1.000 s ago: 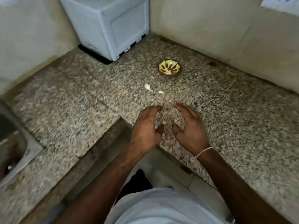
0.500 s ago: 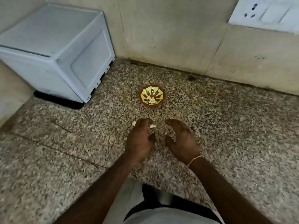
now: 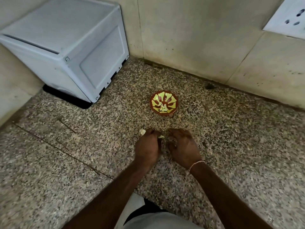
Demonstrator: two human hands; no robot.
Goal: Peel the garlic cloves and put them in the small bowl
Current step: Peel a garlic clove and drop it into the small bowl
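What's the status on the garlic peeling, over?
Left hand and right hand low on the counter, fingers curled; grip unclear. Garlic pieces at the left fingertips. Small bowl beyond, pale pieces inside. Path to it clear.

Small red-and-yellow bowl upright on counter, pale garlic cloves nearby

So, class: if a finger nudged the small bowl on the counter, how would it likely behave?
The bowl looks small and shallow, so probably light and likely to slide on the polished counter. Its wide, low shape suggests sliding rather than tipping. It looks glazed, possibly ceramic, so may chip.
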